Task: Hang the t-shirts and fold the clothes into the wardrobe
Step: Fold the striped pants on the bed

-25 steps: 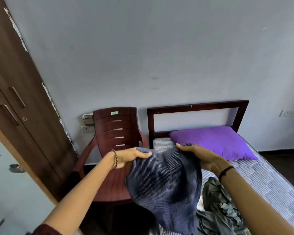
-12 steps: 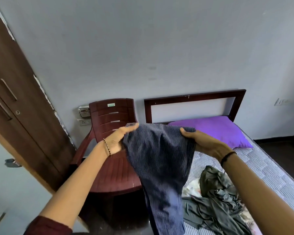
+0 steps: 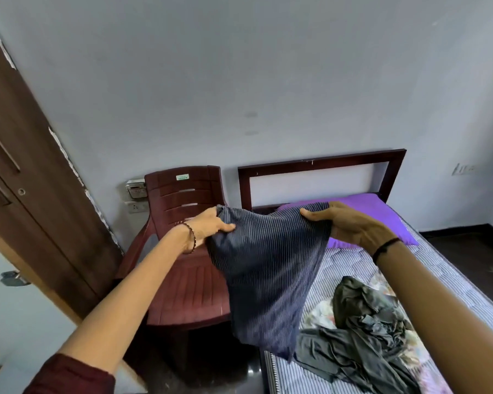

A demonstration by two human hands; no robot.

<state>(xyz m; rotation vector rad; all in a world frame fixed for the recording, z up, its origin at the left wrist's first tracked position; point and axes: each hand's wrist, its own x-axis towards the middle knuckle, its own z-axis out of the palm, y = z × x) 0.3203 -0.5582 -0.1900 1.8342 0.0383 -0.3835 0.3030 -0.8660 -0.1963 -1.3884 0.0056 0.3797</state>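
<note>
A dark blue garment with thin white stripes [image 3: 268, 277] hangs in the air between the chair and the bed. My left hand [image 3: 211, 228] grips its upper left corner, and my right hand [image 3: 345, 223] grips its upper right edge, so the top is stretched between them. The cloth drapes down to a narrow end above the bed's corner. A crumpled dark grey garment [image 3: 362, 336] lies on the bed below my right forearm. The brown wardrobe [image 3: 26, 194] stands at the left with its doors closed.
A maroon plastic chair [image 3: 182, 251] stands against the wall between wardrobe and bed. The bed [image 3: 453, 280] has a striped sheet, a purple pillow [image 3: 382, 211] and a dark wooden headboard [image 3: 319, 163]. A floral cloth [image 3: 322, 311] lies under the grey garment.
My hands have moved apart and up, spreading the bunched striped garment out so that it hangs flatter. The camera has tilted a little.
</note>
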